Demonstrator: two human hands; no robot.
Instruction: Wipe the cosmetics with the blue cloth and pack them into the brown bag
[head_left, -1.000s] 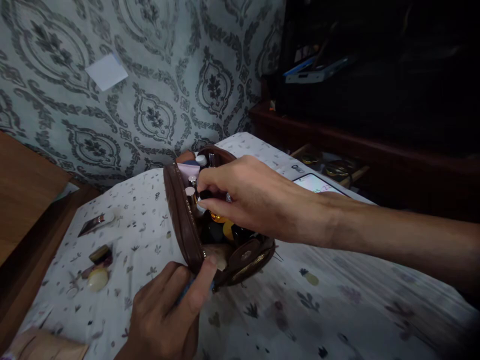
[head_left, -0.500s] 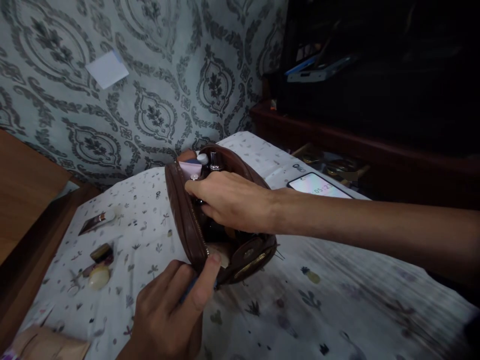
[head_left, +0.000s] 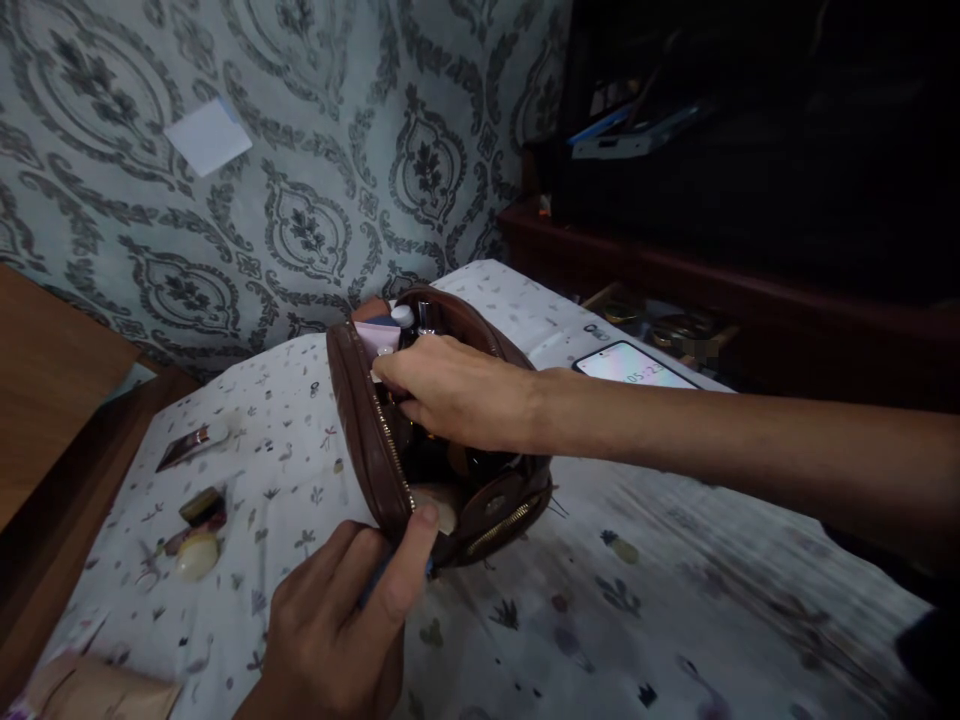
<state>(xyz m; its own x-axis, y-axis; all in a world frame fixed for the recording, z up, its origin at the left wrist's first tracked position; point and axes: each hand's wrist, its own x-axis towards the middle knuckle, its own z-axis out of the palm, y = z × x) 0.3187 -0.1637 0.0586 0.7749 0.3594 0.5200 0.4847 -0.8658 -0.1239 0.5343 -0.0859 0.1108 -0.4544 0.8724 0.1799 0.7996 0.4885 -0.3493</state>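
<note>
A brown zippered pouch (head_left: 361, 430) stands open on a white printed cloth (head_left: 600, 620), packed with small bottles and tubes (head_left: 403, 318). My right hand (head_left: 457, 390) reaches into its mouth, fingers curled down among the contents; what they hold is hidden. My left hand (head_left: 337, 625) grips the pouch's near end, thumb pressed on its rim, with a thin blue item pinched under the fingers.
Small cosmetics lie left on the cloth: a tube (head_left: 191, 445), a dark compact (head_left: 201, 506), a pale round piece (head_left: 195, 556). A lit phone (head_left: 634, 366) lies behind my right forearm. A dark wooden shelf (head_left: 675, 260) stands at the right, patterned wall behind.
My right hand has gone from the pouch's top deeper into it, the fingers sinking among the bottles. My left hand has kept its hold on the pouch's end.
</note>
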